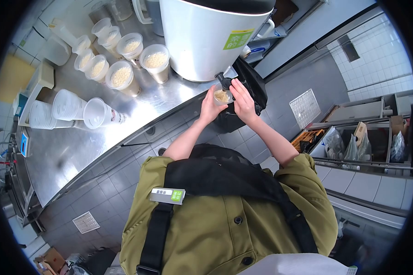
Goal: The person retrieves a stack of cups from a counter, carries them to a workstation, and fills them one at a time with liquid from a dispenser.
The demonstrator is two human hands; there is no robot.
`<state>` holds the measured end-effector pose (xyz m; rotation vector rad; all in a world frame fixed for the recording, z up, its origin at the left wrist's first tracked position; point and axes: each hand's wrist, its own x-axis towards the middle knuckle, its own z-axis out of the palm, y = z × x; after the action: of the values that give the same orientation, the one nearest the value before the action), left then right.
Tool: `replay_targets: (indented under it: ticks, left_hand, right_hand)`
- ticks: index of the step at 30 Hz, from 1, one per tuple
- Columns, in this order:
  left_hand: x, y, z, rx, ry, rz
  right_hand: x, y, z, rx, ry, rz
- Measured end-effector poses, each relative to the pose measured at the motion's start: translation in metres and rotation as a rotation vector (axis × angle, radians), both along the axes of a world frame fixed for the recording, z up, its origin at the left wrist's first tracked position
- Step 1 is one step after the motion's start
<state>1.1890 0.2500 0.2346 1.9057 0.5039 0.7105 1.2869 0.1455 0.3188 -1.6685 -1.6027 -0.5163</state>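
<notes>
My left hand [209, 107] is wrapped round a clear plastic cup [218, 100] with pale, cream-coloured contents at its bottom. The cup is held beneath the black dispenser tap [223, 81], which juts from the foot of a large white drink dispenser [206, 41]. My right hand [244, 103] is at the tap's right side, its fingers closed against the black handle. Exactly how the fingertips grip is partly hidden. A black bag-like cover [254, 85] hangs just behind the right hand.
Several filled plastic cups [155, 61] with whitish pieces on top stand on the steel counter [142, 107]. Stacked cups [96, 113] lie tilted at the counter's left. A measuring jug [153, 16] stands behind. Open drawers with plastic bags [352, 151] are on the right.
</notes>
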Motion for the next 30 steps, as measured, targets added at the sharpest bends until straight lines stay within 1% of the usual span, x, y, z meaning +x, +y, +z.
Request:
replay_targets:
  ticks: [16, 20, 22, 30]
  left_hand:
    - [0.0031, 0.0016, -0.0039, -0.026, 0.024, -0.028]
    - [0.0022, 0.0006, -0.0011, 0.005, 0.011, -0.017]
    - [0.0014, 0.0010, 0.0006, -0.043, 0.030, -0.033]
    - [0.0028, 0.0019, 0.0001, -0.047, 0.029, -0.031]
  right_hand:
    - [0.0055, -0.0011, -0.0019, -0.005, -0.001, 0.031]
    - [0.0058, -0.0021, -0.0007, -0.012, 0.006, 0.038]
    - [0.0053, -0.0024, -0.0001, -0.017, 0.006, 0.036]
    - [0.0054, -0.0020, 0.0017, -0.027, -0.002, 0.034]
